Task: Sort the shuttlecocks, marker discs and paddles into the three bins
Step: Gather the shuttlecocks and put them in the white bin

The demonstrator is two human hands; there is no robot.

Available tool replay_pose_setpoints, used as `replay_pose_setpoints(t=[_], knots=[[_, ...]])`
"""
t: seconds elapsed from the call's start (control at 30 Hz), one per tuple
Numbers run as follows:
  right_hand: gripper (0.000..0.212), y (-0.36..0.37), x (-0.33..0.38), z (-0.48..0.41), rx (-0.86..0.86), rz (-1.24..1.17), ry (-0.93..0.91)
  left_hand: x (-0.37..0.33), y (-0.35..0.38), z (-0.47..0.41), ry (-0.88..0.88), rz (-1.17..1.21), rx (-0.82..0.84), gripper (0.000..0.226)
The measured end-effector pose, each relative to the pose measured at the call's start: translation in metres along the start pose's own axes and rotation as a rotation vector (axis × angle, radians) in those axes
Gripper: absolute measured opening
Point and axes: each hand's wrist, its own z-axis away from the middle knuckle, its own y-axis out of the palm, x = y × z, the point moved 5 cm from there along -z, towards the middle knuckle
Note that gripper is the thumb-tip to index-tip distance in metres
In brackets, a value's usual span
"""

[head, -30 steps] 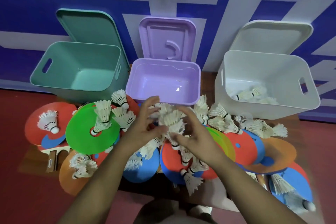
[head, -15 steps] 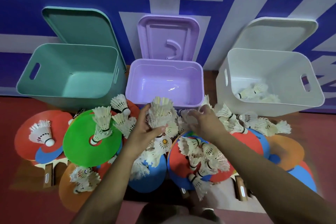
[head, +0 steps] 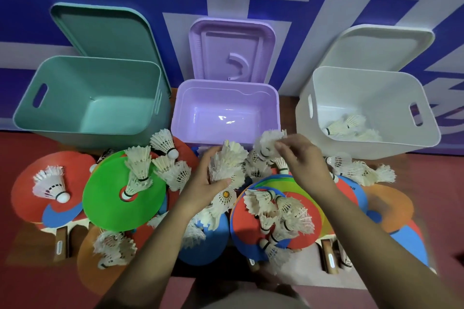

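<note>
Three open bins stand along the wall: a teal bin (head: 27,120), a purple bin (head: 175,118) and a white bin (head: 431,130) with a few shuttlecocks (head: 344,126) inside. In front lie many white shuttlecocks, coloured marker discs such as a green disc (head: 105,198), and paddles (head: 61,238). My left hand (head: 200,183) grips a bunch of shuttlecocks (head: 226,165) just before the purple bin. My right hand (head: 301,160) pinches one shuttlecock (head: 268,142) by its feathers, lifted above the pile.
Each bin's lid (head: 231,50) leans open against the blue and white wall. The pile sits on a low wooden board (head: 22,251) on a red floor. Paddle handles (head: 329,258) stick out toward me at the front.
My right hand has pinched a shuttlecock and raised it from the pile toward the right. My left hand keeps its bunch in about the same place.
</note>
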Motion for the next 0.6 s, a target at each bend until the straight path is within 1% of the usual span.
replay_pose_setpoints(t=[0.07,0.1,0.17,0.23,0.3,0.33,0.43,0.5,0.57,0.6], knots=[[0.020,-0.008,0.017,0.009,-0.041,-0.223,0.092,-0.004,0.004,0.000,0.016,-0.038,0.025,0.078],[0.021,-0.008,0.022,0.013,-0.035,-0.278,0.112,-0.008,0.006,0.000,0.026,-0.054,0.040,0.078],[0.021,-0.004,0.028,0.019,-0.031,-0.272,0.100,-0.015,0.010,0.002,0.065,-0.093,0.085,0.074],[0.021,-0.006,0.027,0.025,-0.093,-0.250,0.100,-0.021,0.012,0.004,0.102,-0.127,0.110,0.070],[0.020,-0.015,0.025,0.031,-0.167,-0.291,0.131,-0.023,0.014,0.005,0.114,-0.136,0.122,0.070],[0.021,-0.017,0.024,0.034,-0.170,-0.307,0.146,-0.025,0.015,0.007,0.120,-0.151,0.132,0.071],[0.023,-0.008,0.024,0.041,-0.062,-0.289,0.167,-0.023,0.023,0.012,0.122,-0.182,0.194,0.075],[0.022,-0.003,0.022,0.046,-0.043,-0.304,0.202,-0.022,0.029,0.016,0.097,-0.191,0.233,0.076],[0.023,-0.004,0.020,0.049,-0.032,-0.325,0.233,-0.020,0.034,0.020,0.065,-0.172,0.226,0.078],[0.024,-0.004,0.019,0.052,-0.003,-0.297,0.230,-0.021,0.037,0.022,0.049,-0.143,0.220,0.080]])
